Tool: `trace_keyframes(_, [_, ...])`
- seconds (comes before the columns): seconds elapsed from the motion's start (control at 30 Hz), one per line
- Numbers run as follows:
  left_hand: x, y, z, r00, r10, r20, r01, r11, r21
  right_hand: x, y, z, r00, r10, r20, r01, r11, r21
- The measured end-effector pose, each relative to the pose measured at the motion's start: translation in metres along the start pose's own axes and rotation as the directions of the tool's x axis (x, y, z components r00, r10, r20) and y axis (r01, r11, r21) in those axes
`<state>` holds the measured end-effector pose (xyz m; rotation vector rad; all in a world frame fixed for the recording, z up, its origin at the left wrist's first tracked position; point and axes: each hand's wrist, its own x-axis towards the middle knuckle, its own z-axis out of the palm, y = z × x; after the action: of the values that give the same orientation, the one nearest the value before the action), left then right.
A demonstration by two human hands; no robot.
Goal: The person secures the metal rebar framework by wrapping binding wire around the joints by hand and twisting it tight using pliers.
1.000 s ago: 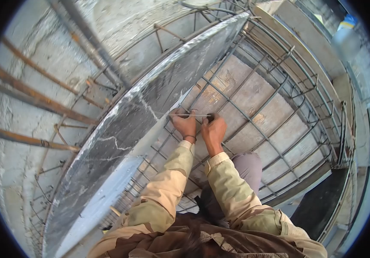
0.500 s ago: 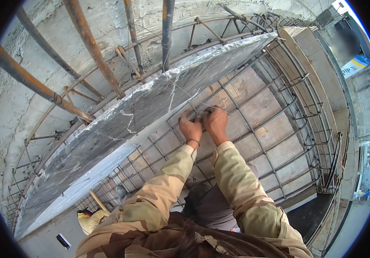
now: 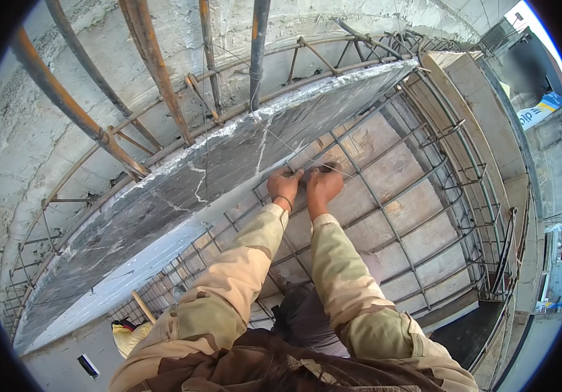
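On my feed the thin wire (image 3: 294, 151) isn't stretched between hands anymore, left hand (image 3: 283, 187) and right hand (image 3: 324, 188) now curl together at the rebar mesh (image 3: 380, 207), so work's there, can't tell what's pinched.

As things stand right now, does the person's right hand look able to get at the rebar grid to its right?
Probably yes: the right hand is close to the rebar grid, and nothing solid shows between them, though it may be busy beside the left hand.
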<state>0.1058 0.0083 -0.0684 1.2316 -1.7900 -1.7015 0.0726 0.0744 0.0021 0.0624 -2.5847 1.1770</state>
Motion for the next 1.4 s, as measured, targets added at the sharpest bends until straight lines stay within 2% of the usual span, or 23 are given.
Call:
trace_keyframes(0.07, [-0.007, 0.008, -0.005, 0.994, 0.096, -0.055, -0.089, 0.99, 0.11, -0.009, -0.007, 0.012, 0.94, 0.213, -0.267, -0.148, 0.958, 0.244])
trace_keyframes(0.2, [-0.009, 0.017, -0.012, 0.994, 0.107, -0.018, -0.104, 0.985, 0.134, -0.016, -0.024, 0.013, 0.937, 0.299, -0.18, -0.25, 0.935, 0.253])
trace_keyframes(0.3, [0.004, 0.001, -0.014, 0.992, 0.121, 0.042, -0.125, 0.988, 0.094, -0.022, -0.022, 0.02, 0.916, 0.368, -0.158, -0.281, 0.872, 0.4])
trace_keyframes(0.4, [0.003, 0.004, -0.019, 0.984, 0.16, 0.083, -0.164, 0.985, 0.048, -0.027, -0.005, 0.039, 0.968, 0.148, -0.201, -0.098, 0.967, 0.236])
trace_keyframes(0.5, [0.007, -0.001, -0.016, 0.973, 0.221, 0.067, -0.224, 0.974, 0.039, -0.03, -0.018, 0.033, 0.935, 0.28, -0.217, -0.16, 0.88, 0.446])
trace_keyframes(0.57, [0.015, -0.018, -0.003, 0.966, 0.254, 0.044, -0.256, 0.965, 0.05, -0.019, -0.042, 0.007, 0.968, 0.23, 0.101, -0.221, 0.971, -0.091])
trace_keyframes(0.6, [0.019, -0.027, 0.004, 0.947, 0.321, 0.022, -0.319, 0.93, 0.183, -0.018, -0.039, 0.007, 0.967, 0.231, 0.108, -0.221, 0.97, -0.096])
trace_keyframes(0.63, [0.022, -0.033, 0.008, 0.92, 0.391, 0.01, -0.375, 0.872, 0.314, -0.017, -0.034, 0.01, 0.958, 0.273, 0.087, -0.279, 0.958, 0.067])
trace_keyframes(0.67, [0.014, -0.02, 0.0, 0.921, 0.388, 0.009, -0.372, 0.875, 0.311, -0.016, -0.026, 0.016, 0.946, 0.315, 0.071, -0.323, 0.918, 0.23])
trace_keyframes(0.7, [0.004, -0.006, -0.006, 0.942, 0.335, 0.037, -0.335, 0.917, 0.215, -0.019, -0.019, 0.022, 0.948, 0.311, 0.07, -0.319, 0.92, 0.227])
trace_keyframes(0.77, [-0.006, 0.007, -0.011, 0.956, 0.285, 0.07, -0.292, 0.95, 0.113, -0.028, -0.007, 0.034, 0.915, 0.401, 0.045, -0.27, 0.524, 0.808])
trace_keyframes(0.8, [-0.008, 0.008, -0.011, 0.95, 0.308, 0.049, -0.312, 0.944, 0.109, -0.027, -0.004, 0.035, 0.916, 0.398, 0.045, -0.268, 0.525, 0.808])
trace_keyframes(0.87, [-0.003, -0.005, -0.007, 0.946, 0.323, 0.031, -0.325, 0.94, 0.108, -0.027, -0.006, 0.029, 0.983, 0.175, -0.05, -0.149, 0.933, 0.327])
trace_keyframes(0.9, [0.003, -0.016, -0.003, 0.911, 0.413, -0.003, -0.41, 0.905, 0.109, -0.027, -0.007, 0.025, 0.983, 0.178, -0.048, -0.153, 0.934, 0.323])
trace_keyframes(0.93, [0.006, -0.018, -0.003, 0.865, 0.5, -0.037, -0.494, 0.862, 0.112, -0.024, -0.01, 0.022, 0.999, 0.042, 0.018, -0.044, 0.995, 0.084])
trace_keyframes(0.97, [0.008, -0.019, -0.001, 0.866, 0.498, -0.036, -0.492, 0.864, 0.112, -0.021, -0.012, 0.018, 0.991, -0.075, 0.115, 0.091, 0.985, -0.149])
trace_keyframes(1.0, [0.009, -0.021, -0.001, 0.882, 0.47, 0.02, -0.467, 0.869, 0.167, -0.017, -0.01, 0.014, 0.991, -0.073, 0.116, 0.09, 0.985, -0.15])
trace_keyframes(1.1, [-0.004, 0.004, -0.006, 0.922, 0.383, 0.059, -0.386, 0.893, 0.231, -0.008, 0.003, 0.011, 0.991, -0.011, 0.131, 0.0, 0.996, 0.088])
trace_keyframes(1.13, [-0.008, 0.006, -0.003, 0.946, 0.321, 0.045, -0.322, 0.915, 0.242, -0.011, 0.003, 0.008, 0.981, 0.174, 0.088, -0.195, 0.903, 0.384])
trace_keyframes(1.17, [-0.008, 0.006, 0.0, 0.945, 0.325, 0.043, -0.325, 0.916, 0.236, -0.011, 0.003, 0.007, 0.93, 0.353, 0.104, -0.333, 0.688, 0.645])
trace_keyframes(1.23, [-0.013, 0.005, 0.001, 0.935, 0.353, -0.044, -0.342, 0.925, 0.164, -0.005, 0.006, 0.003, 0.935, 0.351, 0.037, -0.309, 0.764, 0.566])
trace_keyframes(1.3, [-0.017, 0.008, 0.0, 0.946, 0.325, -0.015, -0.317, 0.931, 0.179, -0.001, 0.007, 0.004, 0.876, 0.378, 0.3, -0.45, 0.413, 0.792])
trace_keyframes(1.4, [-0.018, 0.008, -0.002, 0.953, 0.301, 0.009, -0.298, 0.938, 0.179, -0.01, 0.004, 0.017, 0.826, 0.45, 0.339, -0.512, 0.351, 0.784])
